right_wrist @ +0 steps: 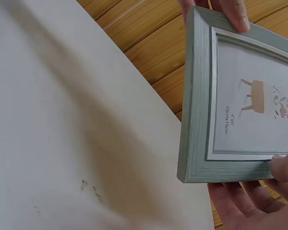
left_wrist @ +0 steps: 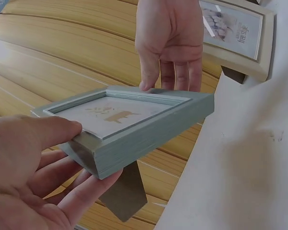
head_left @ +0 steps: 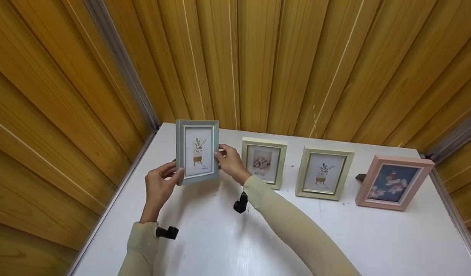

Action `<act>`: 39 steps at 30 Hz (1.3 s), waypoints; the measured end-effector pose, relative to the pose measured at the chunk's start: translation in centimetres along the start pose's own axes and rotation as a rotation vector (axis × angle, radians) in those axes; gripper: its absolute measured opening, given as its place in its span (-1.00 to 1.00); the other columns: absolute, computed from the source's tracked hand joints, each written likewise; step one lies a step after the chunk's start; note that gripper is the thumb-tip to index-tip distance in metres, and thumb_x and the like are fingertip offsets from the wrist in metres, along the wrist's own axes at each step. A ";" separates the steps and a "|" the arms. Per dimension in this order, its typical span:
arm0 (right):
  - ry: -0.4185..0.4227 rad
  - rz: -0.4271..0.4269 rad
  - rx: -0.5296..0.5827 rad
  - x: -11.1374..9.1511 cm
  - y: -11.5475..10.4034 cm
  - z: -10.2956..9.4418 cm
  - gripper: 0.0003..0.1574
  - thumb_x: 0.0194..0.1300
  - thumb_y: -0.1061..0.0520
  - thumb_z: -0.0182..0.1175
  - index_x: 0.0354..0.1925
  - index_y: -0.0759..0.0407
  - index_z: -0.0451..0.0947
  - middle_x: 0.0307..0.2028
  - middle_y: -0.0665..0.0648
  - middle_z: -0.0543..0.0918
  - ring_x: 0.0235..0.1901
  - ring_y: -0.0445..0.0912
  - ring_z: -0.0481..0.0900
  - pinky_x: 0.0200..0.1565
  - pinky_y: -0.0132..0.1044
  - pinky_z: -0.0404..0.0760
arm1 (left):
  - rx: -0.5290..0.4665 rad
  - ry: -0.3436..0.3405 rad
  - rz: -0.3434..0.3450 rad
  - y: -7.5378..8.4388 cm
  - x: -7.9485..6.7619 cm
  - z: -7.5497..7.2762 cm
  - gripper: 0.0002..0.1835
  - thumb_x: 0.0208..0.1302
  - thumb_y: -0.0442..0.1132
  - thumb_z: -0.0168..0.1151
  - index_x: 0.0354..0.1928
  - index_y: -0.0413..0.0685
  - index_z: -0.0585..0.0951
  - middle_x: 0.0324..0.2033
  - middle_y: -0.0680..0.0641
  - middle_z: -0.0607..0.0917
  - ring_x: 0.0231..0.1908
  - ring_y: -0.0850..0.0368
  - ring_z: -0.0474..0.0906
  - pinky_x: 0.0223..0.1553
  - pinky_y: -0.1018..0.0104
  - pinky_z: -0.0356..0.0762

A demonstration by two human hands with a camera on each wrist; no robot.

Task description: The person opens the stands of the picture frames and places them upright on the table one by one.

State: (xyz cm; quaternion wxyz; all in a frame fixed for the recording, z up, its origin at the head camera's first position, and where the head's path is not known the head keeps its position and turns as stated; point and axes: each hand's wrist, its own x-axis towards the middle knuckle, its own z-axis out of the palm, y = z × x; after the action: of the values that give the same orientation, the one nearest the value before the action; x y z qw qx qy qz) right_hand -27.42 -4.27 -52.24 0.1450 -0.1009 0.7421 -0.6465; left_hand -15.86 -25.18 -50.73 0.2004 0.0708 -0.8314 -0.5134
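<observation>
A blue-green picture frame (head_left: 198, 180) with a potted-plant print is held upright between both hands, lifted off the white table. My left hand (head_left: 161, 188) grips its left side near the lower corner, thumb on the front and fingers behind, as the left wrist view shows. On the opposite side my right hand (head_left: 230, 164) pinches the edge, thumb on the front border. Behind the frame its dark stand leg (left_wrist: 126, 191) sticks out, folded away from the back. Just right of my right hand stands a cream picture frame (head_left: 282, 165) with a flower print.
Farther right stand a second cream frame (head_left: 346, 174) with a plant print and a pink frame (head_left: 411, 191) with a blue flower picture. All rest on the white table (head_left: 220, 245). Wooden panel walls (head_left: 258, 69) rise behind and at both sides.
</observation>
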 end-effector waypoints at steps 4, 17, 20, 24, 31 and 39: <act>0.051 0.000 0.001 0.1 0.2 -0.1 -0.61 0.56 0.25 0.08 0.29 0.20 0.49 -0.05 0.20 0.62 -0.14 -0.01 0.65 -0.12 -0.16 0.73 | -0.001 -0.032 -0.038 -1.2 0.7 0.0 -0.66 0.28 -0.30 0.45 0.09 -0.23 0.73 -0.15 -0.16 0.81 -0.17 0.00 0.74 -0.24 0.45 0.64; 0.168 -0.123 -0.172 -0.2 1.9 0.6 -0.70 0.48 0.28 0.19 0.14 0.16 0.51 -0.05 0.15 0.66 -0.08 -0.03 0.66 -0.04 -0.19 0.67 | 0.123 -0.045 -0.058 -5.9 3.7 2.3 -0.64 0.39 -0.40 0.29 0.18 -0.37 0.63 0.04 -0.32 0.73 0.05 -0.21 0.70 0.11 -0.07 0.60; 0.208 -0.130 -0.180 -0.2 2.5 0.8 -0.70 0.47 0.30 0.19 0.13 0.16 0.51 -0.03 0.15 0.66 -0.03 -0.02 0.63 0.01 -0.16 0.64 | 0.144 -0.046 -0.052 -6.6 4.4 3.4 -0.65 0.40 -0.41 0.27 0.18 -0.38 0.63 0.01 -0.33 0.74 0.02 -0.21 0.70 0.13 -0.07 0.57; 0.258 -0.155 -0.166 -0.1 3.2 1.1 -0.70 0.43 0.34 0.19 0.10 0.22 0.51 -0.03 0.19 0.66 -0.03 0.02 0.64 0.02 -0.13 0.63 | 0.148 -0.044 -0.041 -7.5 5.3 4.6 -0.67 0.39 -0.45 0.25 0.15 -0.39 0.64 -0.02 -0.35 0.74 -0.01 -0.22 0.72 0.10 -0.07 0.59; 0.310 -0.163 -0.185 -0.1 4.4 1.4 -0.69 0.45 0.37 0.14 0.12 0.24 0.49 -0.04 0.23 0.66 -0.06 0.04 0.64 0.01 -0.12 0.64 | 0.123 -0.038 -0.069 -8.8 6.2 6.5 -0.66 0.40 -0.48 0.19 0.17 -0.39 0.63 0.00 -0.36 0.73 0.04 -0.22 0.69 0.14 -0.07 0.56; 0.366 -0.170 -0.205 -0.2 5.0 1.7 -0.66 0.47 0.41 0.06 0.16 0.30 0.47 -0.02 0.26 0.66 -0.06 0.06 0.65 0.02 -0.10 0.63 | 0.113 -0.036 -0.111 -9.4 6.4 7.9 -0.66 0.43 -0.44 0.20 0.20 -0.37 0.62 0.02 -0.36 0.72 0.08 -0.20 0.66 0.18 -0.04 0.53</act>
State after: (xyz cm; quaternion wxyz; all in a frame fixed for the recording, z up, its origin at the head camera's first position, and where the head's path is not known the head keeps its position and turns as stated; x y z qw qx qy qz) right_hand -26.43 -5.03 -57.40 -0.0581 -0.0582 0.8067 -0.5852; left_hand -25.77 -25.05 -60.45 0.1523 0.1189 -0.8572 -0.4774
